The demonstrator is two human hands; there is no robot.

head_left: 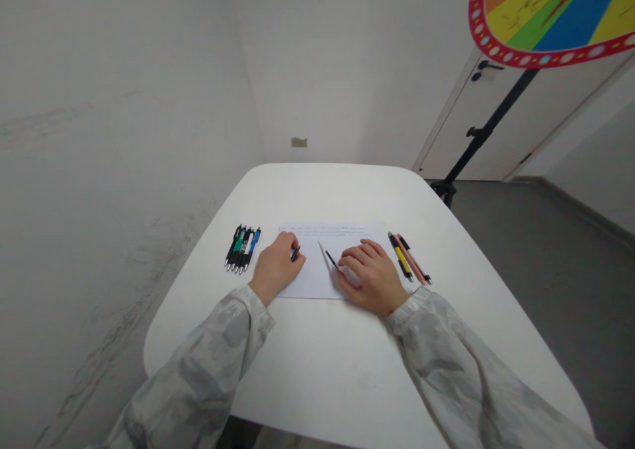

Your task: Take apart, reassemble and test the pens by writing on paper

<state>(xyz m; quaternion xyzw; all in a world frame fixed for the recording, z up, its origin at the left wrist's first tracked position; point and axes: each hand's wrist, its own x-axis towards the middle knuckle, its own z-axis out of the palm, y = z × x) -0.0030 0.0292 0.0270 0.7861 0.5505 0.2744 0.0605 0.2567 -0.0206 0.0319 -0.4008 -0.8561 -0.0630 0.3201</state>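
A sheet of white paper with lines of writing along its top lies on the table under both hands. My left hand rests at its left side, closed around a short dark pen part; the rest of that part is hidden by the fingers. Over the paper's right side is my right hand, fingers curved. Between its thumb and index finger it pinches the lower end of a slim black pen piece, which slants up and left. A pale strip beside this piece is too small to make out.
Several pens lie side by side left of the paper. To the right lie a yellow-and-black pen, a pink pen and a black-and-white pen. Beyond the white table stands a colourful wheel on a black pole.
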